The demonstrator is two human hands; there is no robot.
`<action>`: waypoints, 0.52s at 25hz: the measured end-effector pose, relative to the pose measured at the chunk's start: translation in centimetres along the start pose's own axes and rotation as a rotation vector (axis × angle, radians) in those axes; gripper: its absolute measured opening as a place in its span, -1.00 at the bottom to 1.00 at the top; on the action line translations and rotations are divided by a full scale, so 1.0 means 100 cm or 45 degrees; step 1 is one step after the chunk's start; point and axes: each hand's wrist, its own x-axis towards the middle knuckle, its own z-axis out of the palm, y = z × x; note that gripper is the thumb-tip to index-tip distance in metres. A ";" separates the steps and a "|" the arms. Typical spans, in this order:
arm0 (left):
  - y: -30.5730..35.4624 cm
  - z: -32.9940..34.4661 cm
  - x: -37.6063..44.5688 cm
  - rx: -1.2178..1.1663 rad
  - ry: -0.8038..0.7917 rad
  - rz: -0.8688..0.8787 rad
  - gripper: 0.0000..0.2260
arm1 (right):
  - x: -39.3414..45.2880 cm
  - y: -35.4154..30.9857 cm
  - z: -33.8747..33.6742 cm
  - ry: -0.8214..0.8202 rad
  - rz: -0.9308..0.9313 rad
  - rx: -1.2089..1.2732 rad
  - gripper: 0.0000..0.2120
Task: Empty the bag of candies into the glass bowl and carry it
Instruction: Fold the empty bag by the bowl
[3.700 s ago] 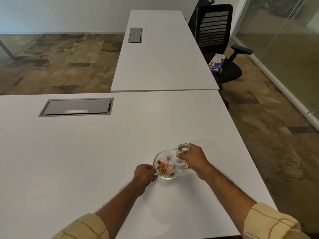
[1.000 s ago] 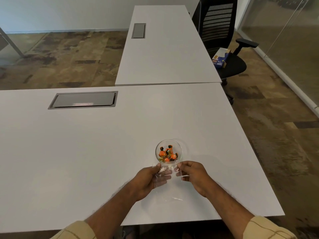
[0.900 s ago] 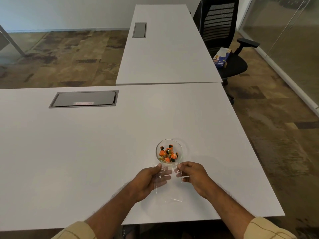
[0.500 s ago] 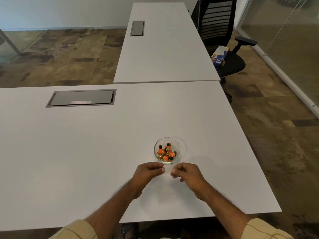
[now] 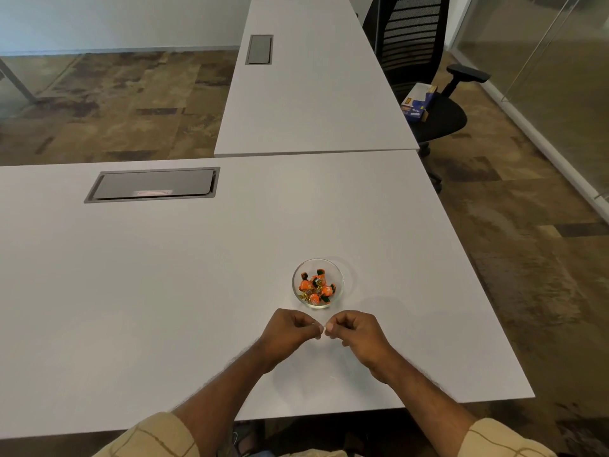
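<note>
Your glass bowl [image 5: 318, 283] sits on the white counter [image 5: 164, 275], candies [image 5: 315, 286] inside | your left hand [image 5: 290, 333] and right hand [image 5: 357, 333] are curled, fingertips pinched nearly together just near of the bowl | any bag between them: cannot tell, too faint

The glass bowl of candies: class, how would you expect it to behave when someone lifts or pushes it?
The bowl is clear glass, so probably rigid, smooth to grip and breakable if dropped. It looks small and only part full of candies, so likely light. Its rounded sides suggest that a push on the table might slide or rock it.
</note>
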 end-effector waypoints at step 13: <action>-0.012 -0.001 0.008 0.088 0.101 -0.140 -0.85 | -0.003 0.012 -0.003 0.141 0.140 0.144 -0.93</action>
